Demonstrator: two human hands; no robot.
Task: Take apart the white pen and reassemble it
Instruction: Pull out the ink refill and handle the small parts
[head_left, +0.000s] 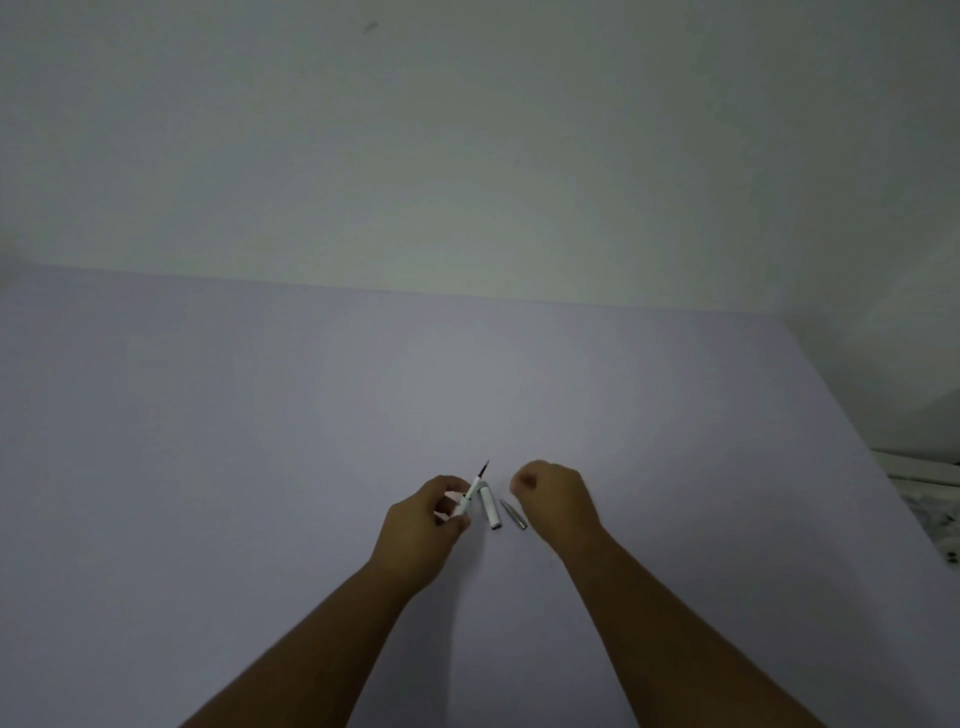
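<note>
My left hand (423, 525) pinches the white pen body (470, 493), whose dark refill tip (484, 467) points up and away. A white cap piece (490, 506) lies on the table just right of that hand. A small grey metal cone (513, 514) lies beside the cap. My right hand (553, 499) hovers right of the cone with its fingers curled in; nothing shows inside it.
The pale lilac table (311, 441) stretches wide to the left and far side, meeting a plain wall. Its right edge (878, 457) runs diagonally, with white and patterned objects (930, 499) beyond it.
</note>
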